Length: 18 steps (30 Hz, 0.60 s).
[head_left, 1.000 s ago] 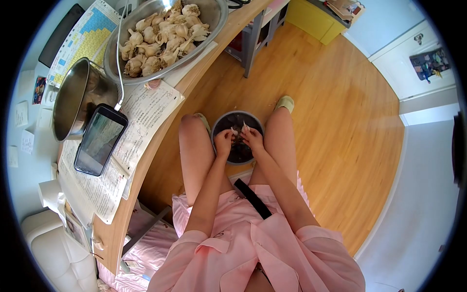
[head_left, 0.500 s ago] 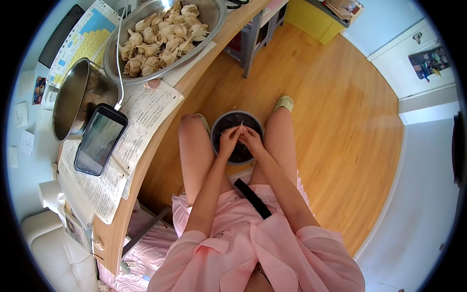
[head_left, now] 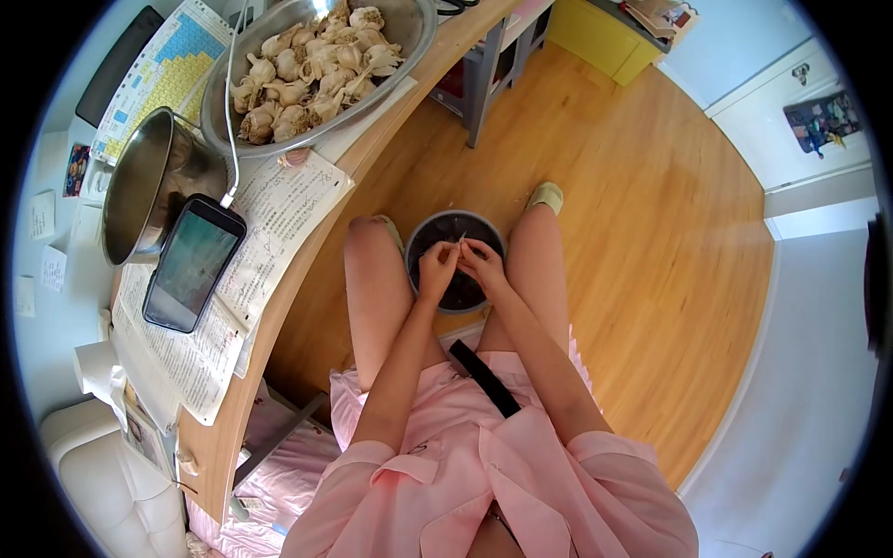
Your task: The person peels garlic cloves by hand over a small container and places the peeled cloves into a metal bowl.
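Over a dark round bin (head_left: pixel 416 244) between the knees, my two hands meet at the fingertips. My left hand (head_left: pixel 437 270) is closed in a pinch, and my right hand (head_left: pixel 484 264) pinches from the other side. Between them is a small pale garlic clove (head_left: pixel 461 239), mostly covered by the fingers, with a thin papery tip sticking up. Inside the bin are dark contents with some light scraps, too shadowed to make out. A large metal bowl (head_left: pixel 216 110) of garlic bulbs (head_left: pixel 321 70) stands on the desk at the upper left.
On the wooden desk (head_left: pixel 307 251) lie printed sheets (head_left: pixel 284 209) and a cabled phone (head_left: pixel 193 265) leaning against a metal pot (head_left: pixel 139 191). One reddish clove (head_left: pixel 294 157) sits beside the bowl. A yellow box (head_left: pixel 600 39) stands on the floor farther off.
The fingers have shifted slightly around the clove, and the pale tip between them shows less. Both hands stay over the bin. The whole view has moved a little.
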Available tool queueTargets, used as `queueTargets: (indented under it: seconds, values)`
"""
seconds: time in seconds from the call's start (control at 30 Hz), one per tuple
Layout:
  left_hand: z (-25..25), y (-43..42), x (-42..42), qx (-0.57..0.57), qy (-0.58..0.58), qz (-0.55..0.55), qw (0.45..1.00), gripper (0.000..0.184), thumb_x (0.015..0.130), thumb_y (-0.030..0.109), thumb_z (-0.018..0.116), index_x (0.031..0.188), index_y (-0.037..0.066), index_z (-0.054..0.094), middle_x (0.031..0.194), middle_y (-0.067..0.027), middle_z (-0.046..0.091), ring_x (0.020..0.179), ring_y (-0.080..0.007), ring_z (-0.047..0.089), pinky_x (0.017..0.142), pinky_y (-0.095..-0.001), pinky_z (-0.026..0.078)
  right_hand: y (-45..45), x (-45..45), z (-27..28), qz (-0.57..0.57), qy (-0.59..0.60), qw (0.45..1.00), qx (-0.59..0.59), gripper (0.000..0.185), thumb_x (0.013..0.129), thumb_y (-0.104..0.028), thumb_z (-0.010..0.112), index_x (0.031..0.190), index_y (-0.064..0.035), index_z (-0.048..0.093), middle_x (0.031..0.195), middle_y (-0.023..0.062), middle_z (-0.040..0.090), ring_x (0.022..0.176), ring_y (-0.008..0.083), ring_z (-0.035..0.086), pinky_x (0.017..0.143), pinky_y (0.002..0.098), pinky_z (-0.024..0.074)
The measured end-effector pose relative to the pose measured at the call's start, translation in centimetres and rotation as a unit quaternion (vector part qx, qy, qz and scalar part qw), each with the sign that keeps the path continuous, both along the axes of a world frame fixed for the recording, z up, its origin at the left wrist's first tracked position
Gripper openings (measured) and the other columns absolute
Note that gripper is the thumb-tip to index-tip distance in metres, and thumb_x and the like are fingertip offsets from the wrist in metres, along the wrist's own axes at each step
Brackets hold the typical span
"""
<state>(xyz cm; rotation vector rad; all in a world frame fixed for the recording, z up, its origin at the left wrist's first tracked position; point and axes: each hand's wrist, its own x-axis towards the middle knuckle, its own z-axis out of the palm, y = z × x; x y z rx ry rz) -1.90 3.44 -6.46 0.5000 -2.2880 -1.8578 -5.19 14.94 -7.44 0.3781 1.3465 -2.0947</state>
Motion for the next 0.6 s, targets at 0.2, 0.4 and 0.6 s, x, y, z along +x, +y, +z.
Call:
queueTargets:
  seconds: [0.2,0.4,0.6]
  values:
    - [-1.7,0.3,-0.1,-0.102,-0.057,-0.055,0.992,0.036,0.092,0.033,0.042,0.09,-0.001,0.05,0.083,-0.0246,0.06,0.077,-0.038,0.059,0.064,-0.0435,0.047,0.4,0.4,-0.5,0.023,-0.081,0.993,-0.087,0.039,0.088,-0.025,0.06,0.122,-0.0083,0.051,0.111,0.0059,0.058,0.103,0.0168,0.055,0.09,0.0312,0.0443]
    - [-1.8,-0.3,0.2,-0.249,-0.054,-0.113,0.96,0.039,0.094,0.031,0.03,0.089,-0.002,0.05,0.08,-0.0282,0.059,0.076,-0.0414,0.059,0.067,-0.0477,0.047,0.1,1.0,-1.4,0.04,-0.136,0.982,-0.121,0.038,0.088,-0.023,0.059,0.123,-0.0113,0.051,0.113,0.0028,0.056,0.105,0.0153,0.053,0.093,0.0302,0.0416]
    - [-0.8,-0.4,0.2,-0.199,-0.066,-0.132,0.969,0.039,0.095,0.029,0.029,0.089,-0.002,0.051,0.079,-0.0292,0.058,0.074,-0.0434,0.057,0.065,-0.0487,0.046,0.6,0.9,-1.9,0.046,-0.146,0.98,-0.127,0.038,0.088,-0.022,0.058,0.124,-0.0117,0.05,0.114,0.0012,0.056,0.105,0.0151,0.052,0.094,0.0306,0.0411]
